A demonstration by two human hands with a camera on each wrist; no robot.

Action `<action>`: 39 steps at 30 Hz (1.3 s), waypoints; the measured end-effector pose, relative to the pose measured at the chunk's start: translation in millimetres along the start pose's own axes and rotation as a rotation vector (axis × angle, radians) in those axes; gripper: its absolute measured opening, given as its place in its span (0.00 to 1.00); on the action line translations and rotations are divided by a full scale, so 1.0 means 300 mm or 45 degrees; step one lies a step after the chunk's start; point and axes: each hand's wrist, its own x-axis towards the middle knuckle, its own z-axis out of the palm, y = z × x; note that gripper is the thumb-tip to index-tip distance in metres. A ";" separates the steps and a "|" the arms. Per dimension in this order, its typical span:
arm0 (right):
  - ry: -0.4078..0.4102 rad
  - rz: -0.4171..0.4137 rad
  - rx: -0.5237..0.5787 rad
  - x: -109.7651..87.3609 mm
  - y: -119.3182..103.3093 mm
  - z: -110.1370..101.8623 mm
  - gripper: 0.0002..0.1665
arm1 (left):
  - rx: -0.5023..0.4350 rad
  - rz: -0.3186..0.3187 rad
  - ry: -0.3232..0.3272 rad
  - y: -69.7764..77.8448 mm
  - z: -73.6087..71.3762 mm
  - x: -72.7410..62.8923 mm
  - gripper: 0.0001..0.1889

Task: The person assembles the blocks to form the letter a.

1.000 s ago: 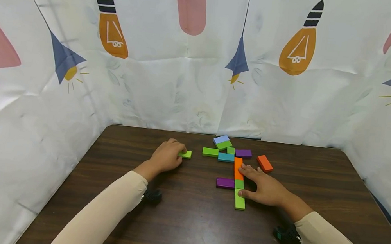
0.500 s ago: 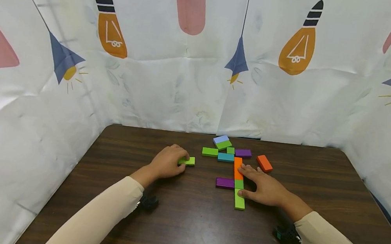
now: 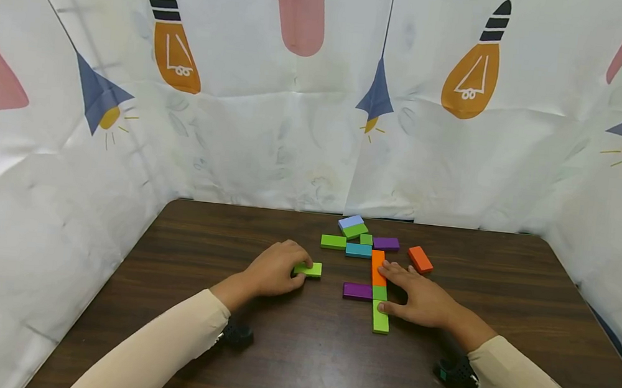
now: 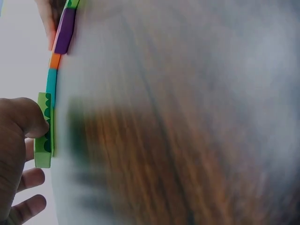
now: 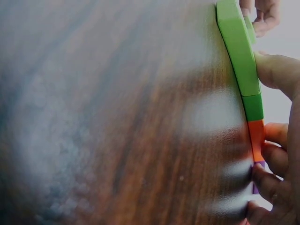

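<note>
My left hand (image 3: 277, 269) pinches a light green block (image 3: 312, 270) between thumb and fingers, close over the table, left of the other blocks. In the left wrist view this green block (image 4: 43, 136) shows a scalloped dark edge beside the thumb. My right hand (image 3: 419, 297) lies spread along a column of blocks: its fingertips rest on the long orange block (image 3: 378, 264) and its thumb on the light green block (image 3: 380, 323) at the near end. A small green block (image 3: 379, 293) sits between those two. A purple block (image 3: 356, 292) juts left from the column.
Beyond the column lie a teal block (image 3: 358, 251), a green block (image 3: 333, 242), a small green square (image 3: 366, 239) and a purple block (image 3: 386, 244). Behind them a light blue block (image 3: 350, 222) touches a green one. A red-orange block (image 3: 420, 259) lies apart at right.
My left hand has moved right and toward me, bringing the light green block nearer the column. The right hand and the laid blocks have stayed in place.
</note>
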 end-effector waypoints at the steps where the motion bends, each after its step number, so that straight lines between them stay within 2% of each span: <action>1: -0.003 0.001 0.000 0.000 -0.001 0.000 0.54 | 0.001 0.007 -0.003 0.005 0.000 -0.001 0.08; 11: -0.011 0.000 0.008 0.001 -0.005 -0.002 0.54 | -0.012 0.062 -0.023 0.059 -0.003 0.003 0.09; 25: -0.007 0.001 0.009 0.000 -0.007 -0.007 0.54 | -0.011 0.117 -0.045 0.089 0.022 0.017 0.09; 39: 0.010 -0.004 0.003 -0.004 -0.009 -0.008 0.53 | 0.009 0.106 -0.099 0.118 0.044 0.037 0.09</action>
